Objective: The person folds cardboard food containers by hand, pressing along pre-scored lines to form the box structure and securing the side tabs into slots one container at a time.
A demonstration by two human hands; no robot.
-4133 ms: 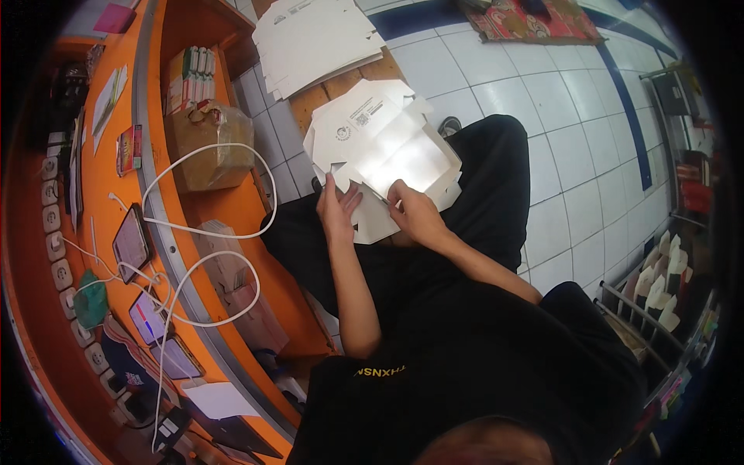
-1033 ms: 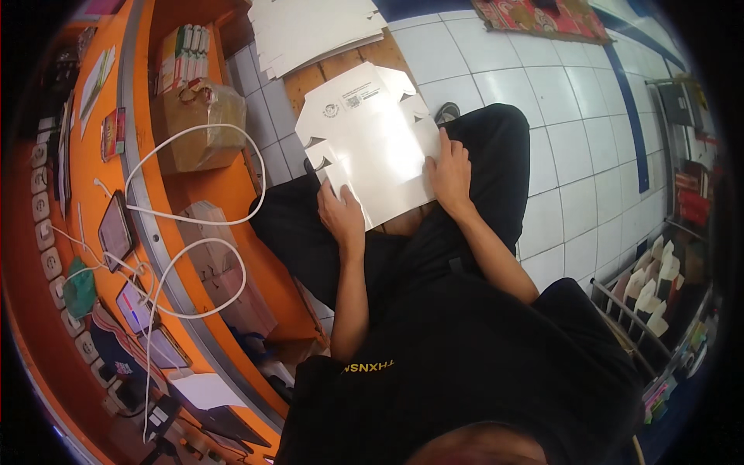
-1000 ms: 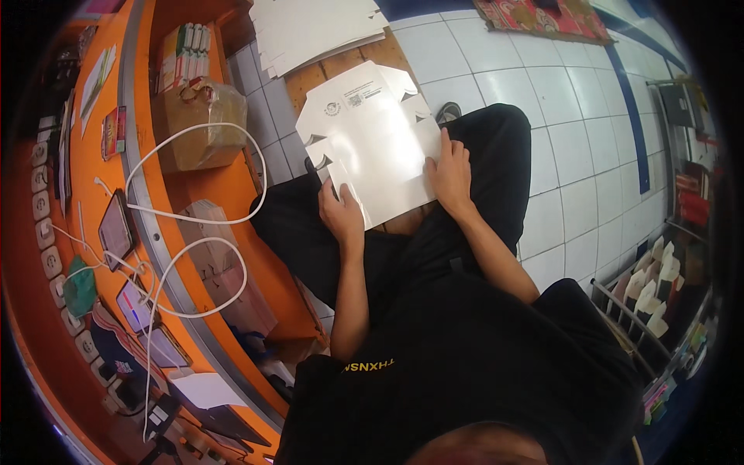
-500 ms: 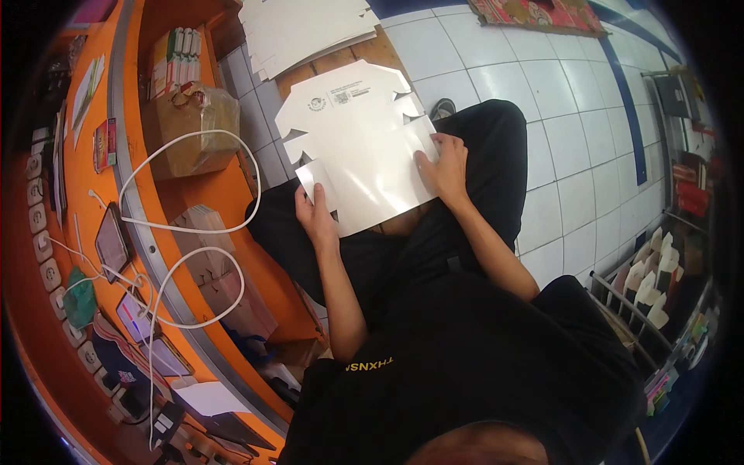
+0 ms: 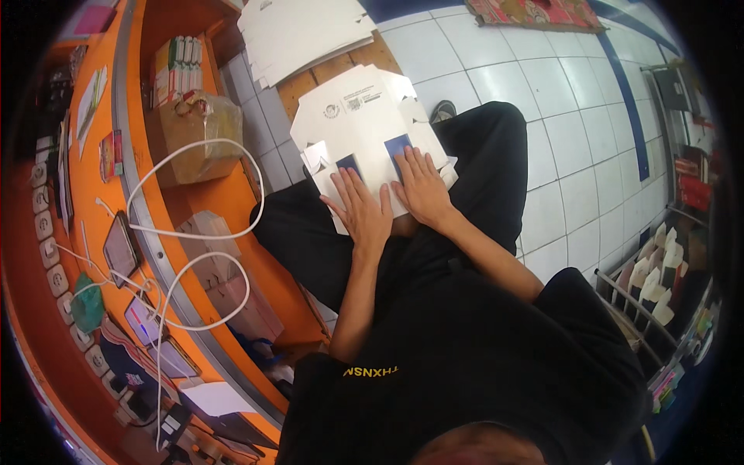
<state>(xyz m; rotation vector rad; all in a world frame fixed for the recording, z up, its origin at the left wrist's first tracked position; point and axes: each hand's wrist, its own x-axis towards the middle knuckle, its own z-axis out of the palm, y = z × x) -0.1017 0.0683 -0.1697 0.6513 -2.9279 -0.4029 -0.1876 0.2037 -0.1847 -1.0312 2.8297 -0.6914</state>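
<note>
A white die-cut cardboard sheet (image 5: 353,128) lies over my lap, with small dark print on its far part. Its two side flaps are folded inward, and blue patches show on them: a left blue patch (image 5: 348,162) and a right blue patch (image 5: 397,145). My left hand (image 5: 361,208) rests flat on the left flap, fingers stretched out and apart. On the right flap lies my right hand (image 5: 423,186), palm down with its fingers extended. Neither hand grips anything. The sheet's near edge is partly hidden under my hands.
Beyond the sheet, a stack of white cardboard sheets (image 5: 306,39) sits on a wooden bench (image 5: 333,68). To the left, an orange counter (image 5: 105,182) carries phones and a looped white cable (image 5: 194,143). A taped carton (image 5: 203,143) stands on the shelf. At right is a metal rack (image 5: 628,310).
The side flaps have been folded inward, showing blue patches. Both hands let go of the side edges and moved toward the middle, now flat on the flaps.
</note>
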